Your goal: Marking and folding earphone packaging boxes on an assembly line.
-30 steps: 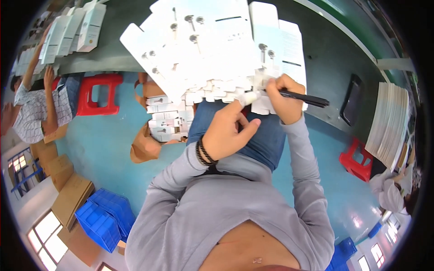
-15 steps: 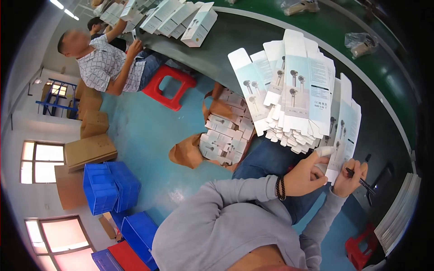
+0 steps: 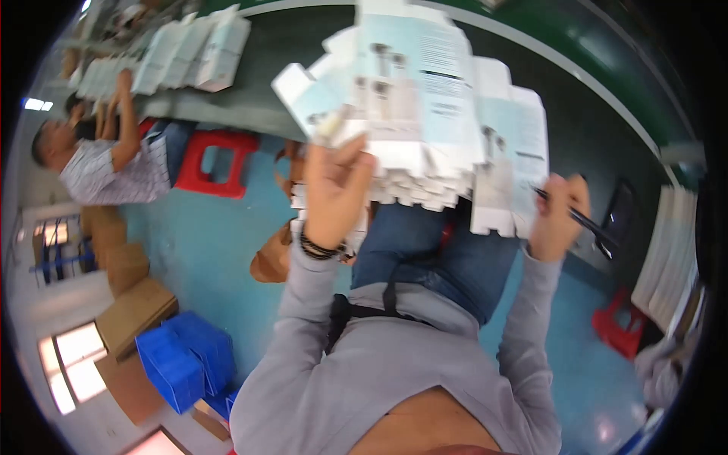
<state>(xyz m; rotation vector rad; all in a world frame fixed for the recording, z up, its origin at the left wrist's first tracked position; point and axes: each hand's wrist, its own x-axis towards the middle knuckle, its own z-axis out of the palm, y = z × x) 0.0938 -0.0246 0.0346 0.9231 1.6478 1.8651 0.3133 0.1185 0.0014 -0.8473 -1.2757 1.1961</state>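
Cartons in a broad fanned stack (image 3: 447,95), flat white-and-pale-blue cardboard, lay before us on the dark green tabletop (image 3: 607,148). Our left hand (image 3: 334,189) had just left the smaller pile of matching flat cartons (image 3: 509,163), right of the stack, and crossed to the stack's near-left edge; that left only our right hand (image 3: 560,216) beside the smaller pile. Our left fingers pointed away from us, one tip wrapped in whitish material, the thumb near them; blur kept us from telling whether they gripped a carton. Right of the stack, our right fingers curled around a slim black pen (image 3: 590,224), slanted, one end toward the smaller pile.
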